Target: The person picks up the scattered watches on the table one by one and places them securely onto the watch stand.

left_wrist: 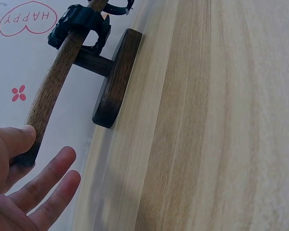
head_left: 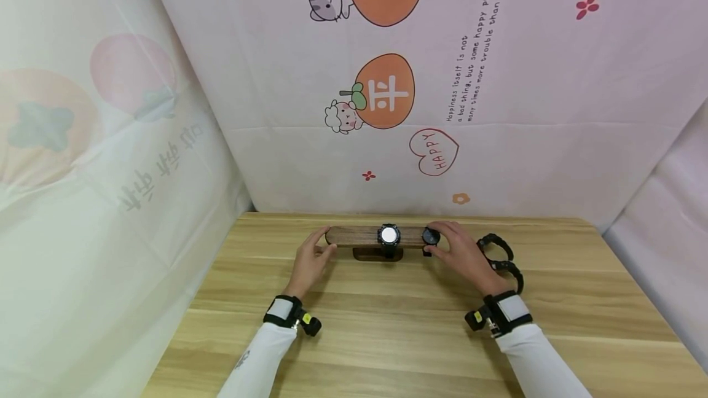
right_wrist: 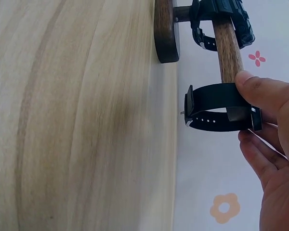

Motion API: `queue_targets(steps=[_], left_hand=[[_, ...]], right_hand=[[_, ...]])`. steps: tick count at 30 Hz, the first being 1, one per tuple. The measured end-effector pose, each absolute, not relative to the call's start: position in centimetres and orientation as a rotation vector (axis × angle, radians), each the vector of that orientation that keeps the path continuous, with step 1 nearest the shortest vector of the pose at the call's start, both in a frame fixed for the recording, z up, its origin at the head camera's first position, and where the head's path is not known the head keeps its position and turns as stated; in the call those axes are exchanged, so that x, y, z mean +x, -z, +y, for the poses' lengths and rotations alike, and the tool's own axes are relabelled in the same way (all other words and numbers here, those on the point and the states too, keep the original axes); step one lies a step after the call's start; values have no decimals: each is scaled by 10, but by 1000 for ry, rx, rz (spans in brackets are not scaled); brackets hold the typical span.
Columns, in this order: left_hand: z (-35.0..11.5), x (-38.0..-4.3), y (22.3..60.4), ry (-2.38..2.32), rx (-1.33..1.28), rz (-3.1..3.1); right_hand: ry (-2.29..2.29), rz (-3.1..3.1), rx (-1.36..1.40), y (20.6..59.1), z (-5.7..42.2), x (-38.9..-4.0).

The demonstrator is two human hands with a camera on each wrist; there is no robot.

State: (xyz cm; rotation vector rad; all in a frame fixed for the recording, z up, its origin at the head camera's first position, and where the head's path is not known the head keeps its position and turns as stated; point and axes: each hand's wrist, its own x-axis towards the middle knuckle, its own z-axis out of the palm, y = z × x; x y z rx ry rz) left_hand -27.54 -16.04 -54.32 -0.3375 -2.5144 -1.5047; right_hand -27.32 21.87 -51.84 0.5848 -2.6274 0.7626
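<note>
A wooden T-shaped watch stand (head_left: 354,236) stands near the table's back edge, its dark base (left_wrist: 119,79) on the tabletop. My left hand (head_left: 307,264) pinches the left end of its bar between thumb and index finger, the other fingers spread apart in the left wrist view. A chunky black watch (head_left: 389,235) with a bright face hangs round the bar's middle. At the right end, my right hand (head_left: 463,255) pinches a second black watch (right_wrist: 221,96) by its face and upper strap. That watch's buckled strap loops round the bar tip.
Beside my right wrist lie more black watches (head_left: 500,249) with curved straps, partly behind the hand. The wooden table (head_left: 387,336) backs onto a printed white cloth (head_left: 276,164); another cloth (head_left: 110,232) hangs along the left side.
</note>
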Motion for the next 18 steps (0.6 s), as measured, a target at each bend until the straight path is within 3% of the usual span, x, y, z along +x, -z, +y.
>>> queue_targets(steps=[18], left_hand=[[-161,-275,541,1504,-346,-2521]], right_hand=[[-748,-2602,604,520,214,-276]])
